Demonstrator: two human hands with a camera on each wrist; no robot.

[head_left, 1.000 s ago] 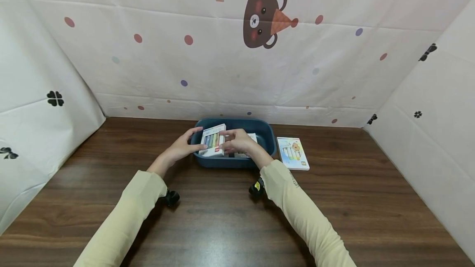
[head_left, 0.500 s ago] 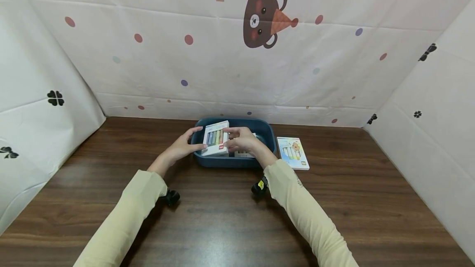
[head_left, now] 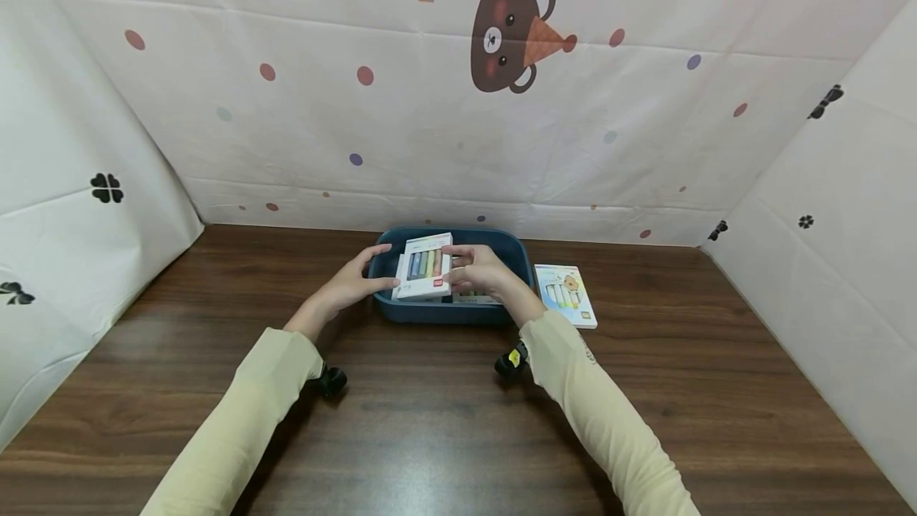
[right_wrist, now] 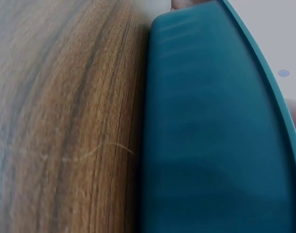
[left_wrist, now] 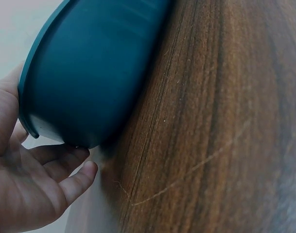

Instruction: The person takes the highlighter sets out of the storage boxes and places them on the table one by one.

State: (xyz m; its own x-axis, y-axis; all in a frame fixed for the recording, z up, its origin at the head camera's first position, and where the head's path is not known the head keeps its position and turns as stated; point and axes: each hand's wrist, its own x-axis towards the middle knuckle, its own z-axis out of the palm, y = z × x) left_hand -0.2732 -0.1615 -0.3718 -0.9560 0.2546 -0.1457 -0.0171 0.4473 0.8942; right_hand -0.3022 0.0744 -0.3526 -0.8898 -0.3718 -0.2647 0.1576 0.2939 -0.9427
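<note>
My left hand holds the left end of a dark blue plastic bin, its thumb and fingers spread about the rim. In the left wrist view its fingers lie against the outer wall of the bin. My right hand reaches over the bin and pinches the right edge of a white windowed box of coloured sticks. That box lies tilted over another white box, of which only a left edge shows. Under my right hand sits a further box, mostly hidden.
Right of the bin, a white and light-blue box with a bear picture lies flat on the brown wooden table. A white printed sheet rises behind the bin, with more sheeting at both sides.
My right hand has moved right with the box of coloured sticks, uncovering the edge of another box at its left. The left hand has kept its place on the bin.
</note>
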